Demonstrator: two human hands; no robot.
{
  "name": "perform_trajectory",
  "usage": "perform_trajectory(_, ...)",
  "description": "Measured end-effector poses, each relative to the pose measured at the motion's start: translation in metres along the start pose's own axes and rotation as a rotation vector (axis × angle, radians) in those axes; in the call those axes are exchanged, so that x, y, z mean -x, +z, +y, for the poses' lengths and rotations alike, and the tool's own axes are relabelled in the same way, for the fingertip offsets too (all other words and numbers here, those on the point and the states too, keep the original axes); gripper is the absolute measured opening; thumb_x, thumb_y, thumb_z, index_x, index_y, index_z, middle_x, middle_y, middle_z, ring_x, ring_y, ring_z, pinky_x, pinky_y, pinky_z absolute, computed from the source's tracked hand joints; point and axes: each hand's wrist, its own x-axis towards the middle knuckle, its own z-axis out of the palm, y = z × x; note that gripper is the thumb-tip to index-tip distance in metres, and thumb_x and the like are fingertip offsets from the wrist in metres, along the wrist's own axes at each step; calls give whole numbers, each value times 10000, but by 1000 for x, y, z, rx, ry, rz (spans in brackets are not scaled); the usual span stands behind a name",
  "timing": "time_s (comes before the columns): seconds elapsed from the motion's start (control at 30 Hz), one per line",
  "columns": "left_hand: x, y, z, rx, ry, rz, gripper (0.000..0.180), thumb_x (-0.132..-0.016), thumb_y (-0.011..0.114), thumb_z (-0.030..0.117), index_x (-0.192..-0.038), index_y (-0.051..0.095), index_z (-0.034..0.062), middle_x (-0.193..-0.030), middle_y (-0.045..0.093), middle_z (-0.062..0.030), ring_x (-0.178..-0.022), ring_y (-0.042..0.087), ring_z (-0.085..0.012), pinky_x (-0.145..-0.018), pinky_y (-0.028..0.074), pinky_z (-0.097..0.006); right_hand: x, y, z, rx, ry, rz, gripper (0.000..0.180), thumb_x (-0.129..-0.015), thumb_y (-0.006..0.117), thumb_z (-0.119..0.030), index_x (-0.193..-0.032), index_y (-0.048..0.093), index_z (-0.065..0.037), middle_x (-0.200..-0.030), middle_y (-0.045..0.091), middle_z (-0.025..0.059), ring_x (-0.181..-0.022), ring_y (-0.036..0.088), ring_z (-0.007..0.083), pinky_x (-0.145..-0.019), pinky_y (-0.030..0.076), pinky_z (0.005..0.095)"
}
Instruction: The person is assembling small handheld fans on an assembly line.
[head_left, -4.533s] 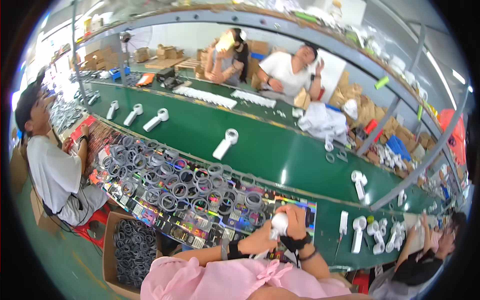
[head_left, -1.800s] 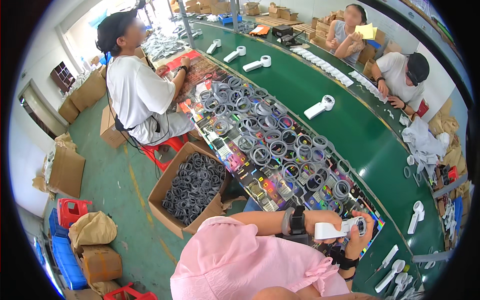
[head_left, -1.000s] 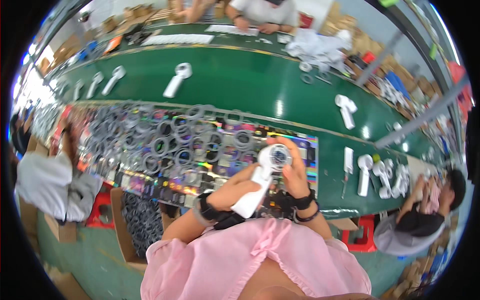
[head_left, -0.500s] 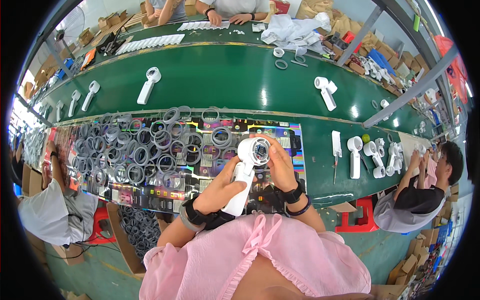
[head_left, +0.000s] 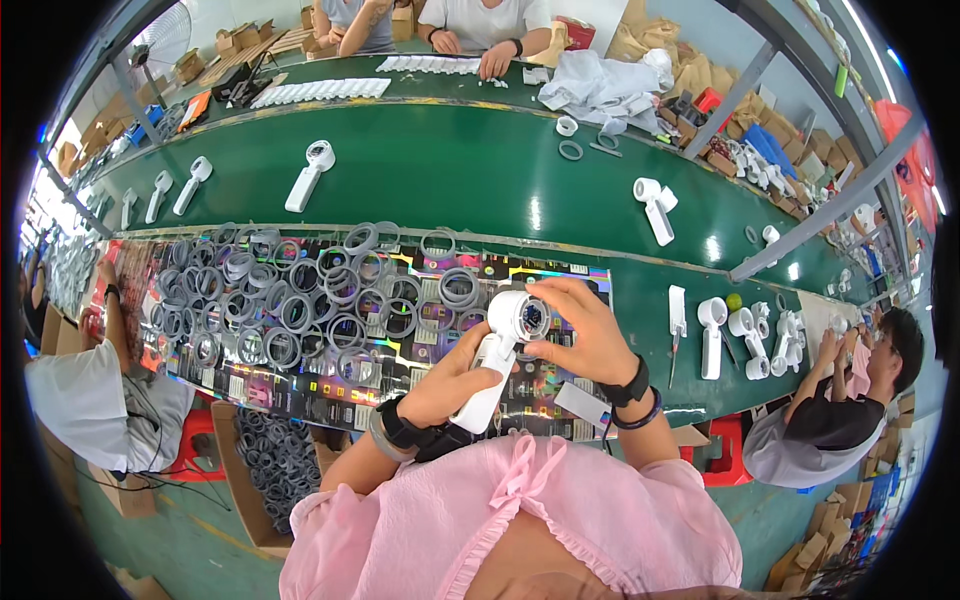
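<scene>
A white handheld fan (head_left: 482, 388) is tilted in front of my chest, its round head up and to the right. My left hand (head_left: 450, 385) wraps round its handle, thumb along the front. With thumb below and forefinger above, my right hand (head_left: 592, 335) spans the rim of the fan's head, leaving a gap before the palm. Dark parts show inside the head's round opening. To the left, many grey rings (head_left: 290, 312) lie heaped on a dark printed mat (head_left: 400, 375).
More white fans (head_left: 712, 340) and a thin screwdriver-like tool (head_left: 672, 355) lie at the right. Other fans (head_left: 310, 178) are spaced along the green belt (head_left: 430, 150). A box of rings (head_left: 275, 470) stands below left. Co-workers sit at both sides and opposite.
My right hand has shifted right, its fingers spreading wider around the fan's head. The fan stays in my left hand. A pale flat rectangle now shows near my right wrist.
</scene>
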Motion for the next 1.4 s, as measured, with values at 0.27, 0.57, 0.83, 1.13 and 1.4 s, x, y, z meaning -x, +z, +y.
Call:
perform_trajectory(0.27,-11,-8,13,-132,238,18,602,-932,525,230,-1405,211,31,-1259,437,-144,-1090,525,-202,-878,491,-330,-6,6,-13,28,-61,98,618,-722,759,-241,-1236,498,-20,-1155,526,167,-1048,526,338,-888,443,381)
perform_trajectory(0.57,-56,-25,-40,-322,544,172,401,-983,432,335,-1211,471,8,-1150,515,-90,-1106,459,-161,-971,363,-304,-12,38,-46,76,-171,241,342,-809,586,-227,-1058,567,6,-999,569,183,-901,561,339,-779,454,391)
perform_trajectory(0.83,-71,-22,-30,-389,650,445,388,-1009,349,328,-1155,477,-8,-1063,528,-86,-1033,494,-175,-913,375,-279,-31,61,-41,176,-29,409,241,-927,409,-181,-980,550,6,-881,558,182,-797,555,358,-693,439,394)
perform_trajectory(1.13,-112,-62,-63,-944,775,552,377,-964,463,302,-1221,393,34,-1130,483,-154,-1022,479,-231,-895,379,-351,-32,66,-7,46,-113,597,190,-826,535,-181,-893,503,-6,-769,462,122,-603,458,238,-540,360,330)
perform_trajectory(1.4,-80,-10,-13,-905,685,522,431,-949,504,304,-1287,365,75,-1192,471,-134,-1074,470,-243,-914,374,-361,-30,58,-7,51,-183,746,159,-848,508,-159,-816,512,-4,-709,461,129,-591,474,256,-532,363,353)
